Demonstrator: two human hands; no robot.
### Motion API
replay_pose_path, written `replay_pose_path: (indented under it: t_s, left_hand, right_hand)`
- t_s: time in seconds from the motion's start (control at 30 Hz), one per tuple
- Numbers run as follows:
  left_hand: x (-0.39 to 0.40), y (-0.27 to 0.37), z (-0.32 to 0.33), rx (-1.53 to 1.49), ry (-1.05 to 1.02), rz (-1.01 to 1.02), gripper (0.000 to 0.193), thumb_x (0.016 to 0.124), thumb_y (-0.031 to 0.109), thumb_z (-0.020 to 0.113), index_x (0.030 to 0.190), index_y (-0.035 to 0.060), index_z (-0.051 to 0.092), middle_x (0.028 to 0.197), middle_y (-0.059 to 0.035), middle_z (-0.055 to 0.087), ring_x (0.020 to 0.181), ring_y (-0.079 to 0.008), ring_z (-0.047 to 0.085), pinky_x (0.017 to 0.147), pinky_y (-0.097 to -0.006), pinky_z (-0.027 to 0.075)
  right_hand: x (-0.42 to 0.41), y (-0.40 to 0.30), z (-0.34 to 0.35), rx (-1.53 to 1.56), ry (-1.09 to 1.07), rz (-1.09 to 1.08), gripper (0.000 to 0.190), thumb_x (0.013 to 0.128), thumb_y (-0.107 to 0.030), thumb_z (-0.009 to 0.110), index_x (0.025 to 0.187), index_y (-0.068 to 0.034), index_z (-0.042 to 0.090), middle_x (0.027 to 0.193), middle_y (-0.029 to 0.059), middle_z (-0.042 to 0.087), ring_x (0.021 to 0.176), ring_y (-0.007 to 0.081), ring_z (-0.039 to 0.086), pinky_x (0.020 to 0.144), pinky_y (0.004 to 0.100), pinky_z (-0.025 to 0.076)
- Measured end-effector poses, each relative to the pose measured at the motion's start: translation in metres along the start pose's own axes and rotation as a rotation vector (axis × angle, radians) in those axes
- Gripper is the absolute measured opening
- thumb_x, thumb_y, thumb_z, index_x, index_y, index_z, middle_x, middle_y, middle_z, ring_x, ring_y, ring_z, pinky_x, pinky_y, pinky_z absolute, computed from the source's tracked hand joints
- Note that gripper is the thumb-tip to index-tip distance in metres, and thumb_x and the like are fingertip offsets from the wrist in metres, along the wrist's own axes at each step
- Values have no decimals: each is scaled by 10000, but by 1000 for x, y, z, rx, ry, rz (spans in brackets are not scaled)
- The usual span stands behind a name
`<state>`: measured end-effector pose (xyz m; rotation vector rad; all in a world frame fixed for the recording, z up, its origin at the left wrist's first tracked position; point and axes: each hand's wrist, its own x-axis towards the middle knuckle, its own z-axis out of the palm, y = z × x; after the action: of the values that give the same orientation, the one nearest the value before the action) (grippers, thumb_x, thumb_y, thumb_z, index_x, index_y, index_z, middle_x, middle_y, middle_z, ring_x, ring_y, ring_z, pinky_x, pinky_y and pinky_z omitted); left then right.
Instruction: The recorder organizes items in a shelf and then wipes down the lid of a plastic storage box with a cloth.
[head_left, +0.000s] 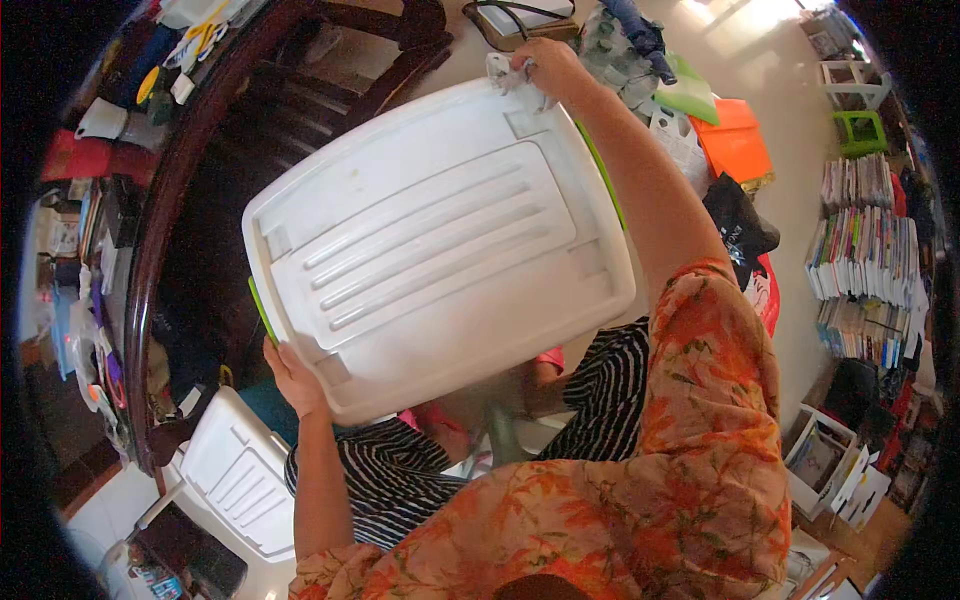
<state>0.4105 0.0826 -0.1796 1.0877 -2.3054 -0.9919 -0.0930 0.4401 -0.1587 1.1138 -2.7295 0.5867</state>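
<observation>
A large white plastic storage-box lid (450, 247) with raised ribs and green side latches is held up, tilted, before me. My left hand (296, 379) grips its lower left corner, thumb and fingers at the edge. At the top right corner, my right hand (544, 67) presses a crumpled greyish-white cloth or wipe (517, 79) against the rim. Whatever lies directly beneath the lid is mostly hidden. A second white ribbed lid (244, 480) rests at the lower left, beside my striped trousers.
Dark wooden furniture (142, 300) curves along the left. Plastic bags, an orange bag (731, 142) and a black bag (739, 225) lie on the floor at the right. Farther right stand stacked books (862, 251), a green plastic stool (859, 133) and a white container (817, 457).
</observation>
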Motion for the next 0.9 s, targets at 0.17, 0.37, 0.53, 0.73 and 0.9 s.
replay_pose_path:
  t_s: [0.17,0.37,0.53,0.73,0.9]
  left_hand:
    - [-3,13,-2,-66,-24,-70,474,1037,304,387,1396,-5,402,1165,-199,595,1005,-279,588,905,-353,451]
    - [5,-20,-6,-37,0,21,496,1027,370,410,1420,68,400,1080,-150,628,924,-256,602,843,-348,481]
    - [1,3,1,11,-8,-13,494,1018,355,381,1389,31,414,1197,-282,591,1070,-436,595,895,-438,468]
    - [2,5,-2,72,16,14,492,1013,351,367,1390,38,408,1224,-294,573,1085,-476,564,905,-488,454]
    - [0,8,-3,97,25,-7,492,1013,351,364,1389,38,405,1228,-299,568,1084,-481,560,915,-498,446]
  right_hand:
    - [-15,-37,5,-59,110,55,205,783,-99,613,951,-147,720,919,158,680,878,356,667,785,463,541]
    - [-108,-111,-8,-445,-55,-45,311,777,-12,553,1069,-50,653,1100,88,615,1039,284,558,867,424,476]
    - [-169,-141,-33,-283,-129,262,377,729,42,575,1099,-27,602,1092,115,601,1030,322,551,886,407,465]
    - [-244,-178,-54,-229,129,164,206,726,-22,599,931,-11,621,917,166,607,875,350,610,774,470,508]
    - [-236,-177,-99,308,-317,650,342,785,58,572,1122,3,598,1066,116,638,986,262,627,850,358,509]
